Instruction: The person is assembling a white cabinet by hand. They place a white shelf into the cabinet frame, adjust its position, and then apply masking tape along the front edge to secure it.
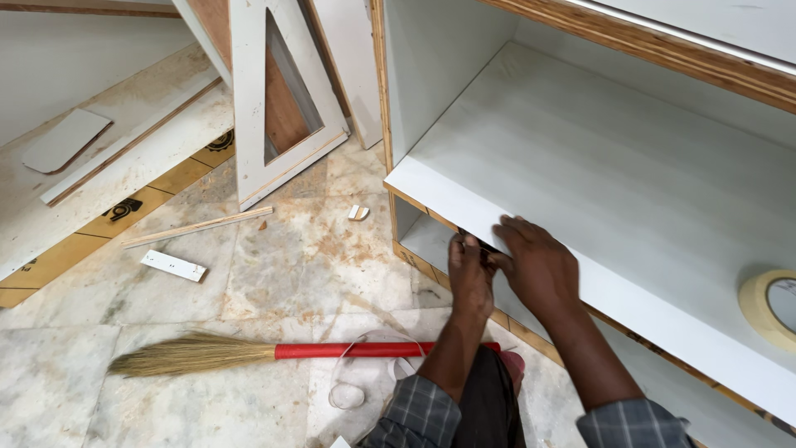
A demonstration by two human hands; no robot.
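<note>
Both hands meet at the front edge of the white shelf board (613,249): left hand (470,274) pinches something small and dark, right hand (537,264) presses flat; the stiff, heavy-looking board seems best gripped along that edge

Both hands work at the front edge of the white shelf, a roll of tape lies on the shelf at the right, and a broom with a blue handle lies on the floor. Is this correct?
Not quite. The head view shows the broom has a red handle, not blue. The rest holds: the left hand and right hand are at the white shelf front edge, and the tape roll lies on it at right.
</note>
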